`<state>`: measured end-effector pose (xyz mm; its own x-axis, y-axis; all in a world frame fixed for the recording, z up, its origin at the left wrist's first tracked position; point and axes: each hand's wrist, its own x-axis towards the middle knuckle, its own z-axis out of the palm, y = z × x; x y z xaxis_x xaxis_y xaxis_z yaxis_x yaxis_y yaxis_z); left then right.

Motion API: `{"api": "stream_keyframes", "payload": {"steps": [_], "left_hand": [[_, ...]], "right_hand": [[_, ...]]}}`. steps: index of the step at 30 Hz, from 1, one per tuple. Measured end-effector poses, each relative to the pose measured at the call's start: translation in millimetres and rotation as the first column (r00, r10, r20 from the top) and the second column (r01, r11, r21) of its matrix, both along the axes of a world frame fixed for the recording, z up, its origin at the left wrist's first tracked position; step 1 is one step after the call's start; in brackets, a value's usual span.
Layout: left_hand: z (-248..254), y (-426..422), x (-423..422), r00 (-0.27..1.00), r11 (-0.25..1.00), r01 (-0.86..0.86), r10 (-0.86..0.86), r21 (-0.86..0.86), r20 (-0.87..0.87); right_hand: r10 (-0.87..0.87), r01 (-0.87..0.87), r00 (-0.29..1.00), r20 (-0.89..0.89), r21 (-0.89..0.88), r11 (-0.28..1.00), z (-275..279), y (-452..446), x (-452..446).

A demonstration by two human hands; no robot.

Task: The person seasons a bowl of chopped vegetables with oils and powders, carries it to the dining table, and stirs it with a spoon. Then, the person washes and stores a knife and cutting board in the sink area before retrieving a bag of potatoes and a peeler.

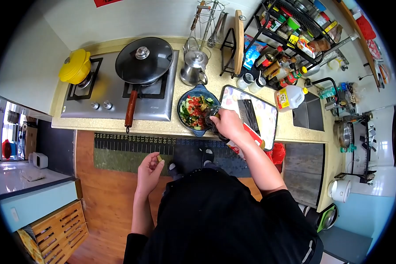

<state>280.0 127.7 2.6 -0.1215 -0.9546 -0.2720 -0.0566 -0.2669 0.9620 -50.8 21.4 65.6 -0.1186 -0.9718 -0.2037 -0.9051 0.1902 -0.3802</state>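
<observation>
A blue bowl on the counter holds chopped food with green and red pieces. At its right side, my right hand is closed round a dark bottle, which is tilted over the bowl's edge. My left hand is in front of the counter, fingers curled, with a small yellowish-green thing pinched between thumb and fingers. Right of the bowl lies a cutting board with a black-bladed cleaver on it.
A lidded pan and a yellow pot stand on the stove. Behind the bowl is a metal kettle. Farther right are sauce bottles, a large plastic jug and a sink.
</observation>
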Motion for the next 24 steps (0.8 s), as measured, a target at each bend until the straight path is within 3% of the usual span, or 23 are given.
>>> {"api": "stream_keyframes", "payload": {"steps": [8, 10, 15, 16, 17, 20, 21, 23, 24], "left_hand": [[6.5, -9.5, -12.7, 0.999, 0.999, 0.048, -0.048, -0.011, 0.012], [7.1, -13.8, -18.3, 0.997, 0.997, 0.074, -0.074, -0.02, 0.021], [24.5, -31.5, -49.6, 0.991, 0.988, 0.134, -0.135, -0.077, -0.005], [25.3, -35.9, -60.4, 0.989, 0.991, 0.111, -0.118, -0.079, -0.085], [30.4, -41.5, -71.2, 0.984, 0.983, 0.152, -0.16, -0.106, -0.073], [63.7, -61.2, -110.4, 0.943, 0.929, 0.331, -0.33, -0.164, 0.034], [78.9, -65.0, -129.3, 0.93, 0.905, 0.364, -0.366, -0.219, 0.031], [102.6, -75.2, -167.3, 0.887, 0.821, 0.46, -0.439, -0.339, 0.142], [106.9, -78.6, -183.8, 0.868, 0.778, 0.495, -0.455, -0.387, 0.197]], "right_hand": [[-0.039, 0.043, 0.995, 0.093, -0.038, 0.998, -0.3, 13.9, -14.1], [-0.08, 0.111, 0.959, 0.271, -0.101, 0.989, -3.7, 23.8, -23.8], [-0.123, 0.25, 0.787, 0.604, -0.132, 0.959, -3.3, 63.5, -44.3], [-0.109, 0.257, 0.745, 0.658, -0.133, 0.957, -1.3, 73.8, -47.2], [-0.202, 0.332, 0.633, 0.747, -0.026, 0.943, 2.5, 84.4, -46.6], [-0.173, 0.343, 0.567, 0.806, -0.04, 0.939, 4.0, 120.3, -53.4], [-0.154, 0.301, 0.606, 0.78, -0.046, 0.952, -4.3, 133.0, -60.8], [-0.183, 0.367, 0.441, 0.879, 0.009, 0.93, -10.2, 156.1, -61.7], [-0.188, 0.386, 0.424, 0.886, 0.011, 0.922, -3.7, 163.6, -61.7]]}}
